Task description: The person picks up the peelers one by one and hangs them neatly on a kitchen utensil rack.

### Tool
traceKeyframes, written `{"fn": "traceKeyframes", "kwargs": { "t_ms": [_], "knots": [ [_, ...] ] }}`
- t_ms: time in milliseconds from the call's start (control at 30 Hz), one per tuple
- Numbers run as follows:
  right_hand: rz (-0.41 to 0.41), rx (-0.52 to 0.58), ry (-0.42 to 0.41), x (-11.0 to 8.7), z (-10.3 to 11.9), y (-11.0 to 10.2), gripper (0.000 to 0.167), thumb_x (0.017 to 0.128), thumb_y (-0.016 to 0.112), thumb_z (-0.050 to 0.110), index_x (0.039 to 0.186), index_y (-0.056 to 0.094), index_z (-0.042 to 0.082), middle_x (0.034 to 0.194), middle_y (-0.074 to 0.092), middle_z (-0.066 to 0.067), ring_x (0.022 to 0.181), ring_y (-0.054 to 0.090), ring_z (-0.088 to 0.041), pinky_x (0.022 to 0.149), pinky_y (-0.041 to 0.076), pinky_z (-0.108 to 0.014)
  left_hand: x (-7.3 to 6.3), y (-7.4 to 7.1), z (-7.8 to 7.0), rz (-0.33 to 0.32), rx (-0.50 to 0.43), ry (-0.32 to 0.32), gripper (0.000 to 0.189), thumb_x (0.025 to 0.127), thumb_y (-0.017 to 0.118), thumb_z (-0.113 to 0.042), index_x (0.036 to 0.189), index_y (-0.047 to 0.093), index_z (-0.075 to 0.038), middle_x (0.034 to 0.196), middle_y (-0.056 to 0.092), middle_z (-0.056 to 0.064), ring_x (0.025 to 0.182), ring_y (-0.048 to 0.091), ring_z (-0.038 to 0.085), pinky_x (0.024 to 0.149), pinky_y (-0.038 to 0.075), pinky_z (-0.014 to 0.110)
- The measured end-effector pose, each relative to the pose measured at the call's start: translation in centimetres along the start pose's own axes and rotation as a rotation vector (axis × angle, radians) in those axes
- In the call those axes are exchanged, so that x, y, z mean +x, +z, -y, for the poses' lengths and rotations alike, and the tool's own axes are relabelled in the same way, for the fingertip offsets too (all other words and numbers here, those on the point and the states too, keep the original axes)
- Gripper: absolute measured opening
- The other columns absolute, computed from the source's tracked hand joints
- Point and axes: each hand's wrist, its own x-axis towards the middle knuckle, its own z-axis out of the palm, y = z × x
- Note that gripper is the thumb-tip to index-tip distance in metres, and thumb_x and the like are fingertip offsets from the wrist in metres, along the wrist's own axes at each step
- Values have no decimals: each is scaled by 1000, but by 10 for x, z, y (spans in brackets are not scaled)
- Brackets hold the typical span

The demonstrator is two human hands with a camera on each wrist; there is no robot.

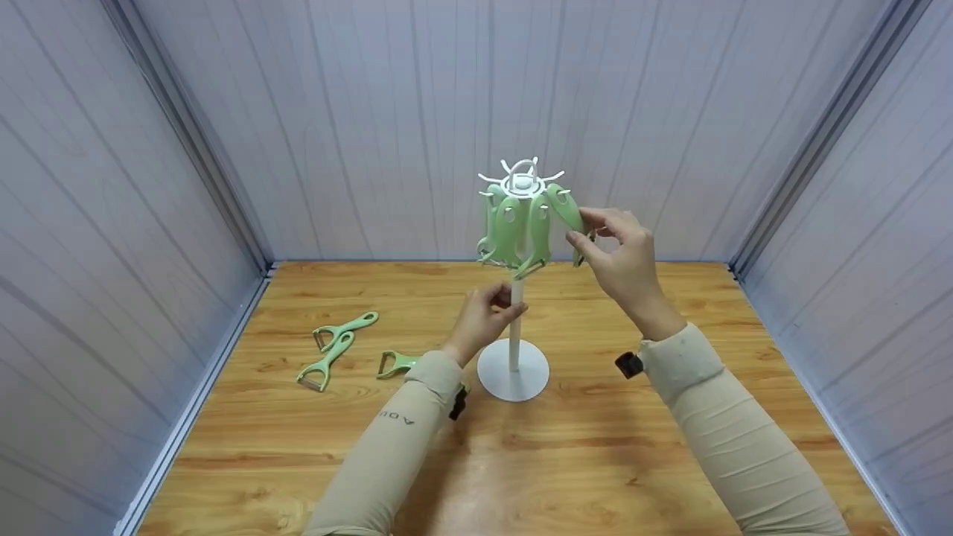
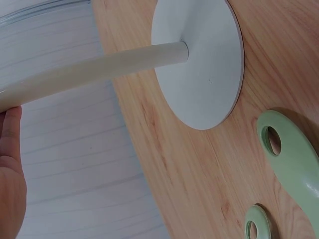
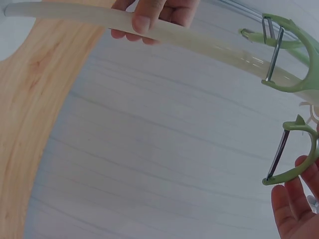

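Observation:
A white rack with a round base and a ring of hooks on top stands upright on the table. Several green peelers hang from its hooks by the holes in their handles. My left hand grips the pole below them, thumb and fingers on either side. At the rack's right, my right hand pinches another peeler, whose handle hole is at a hook and whose body tilts outward. In the right wrist view, that peeler's blade shows beside the fingertips.
Left of the rack, two green peelers lie close together on the wooden table. One more peeler lies nearer the base, partly hidden by the left sleeve. Pale panel walls enclose the table at the back and sides.

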Motion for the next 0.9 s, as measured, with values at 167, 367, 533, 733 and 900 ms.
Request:
{"fn": "traceKeyframes", "kwargs": {
  "t_ms": [167, 367, 533, 733, 900],
  "knots": [
    [-2, 7, 19, -3, -1, 2, 31, 91, 88, 6, 120, 79, -3, 110, 81, -18, 103, 72, -31, 92, 55, -29, 0, 1, -2, -6, -14, -3, 21, 102, 77, -8, 114, 73, 7, 104, 79, 18, 91, 73, 17, 83, 65, 30],
    [10, 9, 35, -11, -6, 1, 35, 90, 89, 5, 121, 78, -5, 114, 80, -21, 108, 74, -36, 94, 54, -21, 0, 3, 0, -18, -30, -3, 17, 100, 78, -6, 112, 74, 5, 104, 79, 19, 93, 73, 17, 86, 66, 32],
    [24, -18, 36, -23, -15, -2, 36, 91, 88, 6, 123, 77, -5, 116, 80, -20, 109, 75, -36, 94, 54, -21, -2, 3, -2, -3, -44, -35, 18, 101, 78, -8, 113, 74, 4, 107, 79, 18, 96, 74, 19, 89, 65, 34],
    [31, -32, 54, -39, -23, -2, 35, 91, 88, 6, 123, 78, -5, 117, 81, -20, 109, 75, -36, 93, 58, -28, -1, -1, -3, 22, -60, -59, 21, 101, 79, -9, 115, 74, 4, 109, 78, 17, 100, 74, 21, 93, 64, 36],
    [38, -33, 87, -50, -29, 0, 35, 91, 88, 6, 123, 78, -5, 117, 81, -20, 109, 74, -36, 92, 56, -25, -2, -6, -5, 51, -62, -65, 23, 99, 80, -10, 119, 75, 1, 112, 78, 17, 106, 75, 26, 96, 64, 38]
  ]
}}
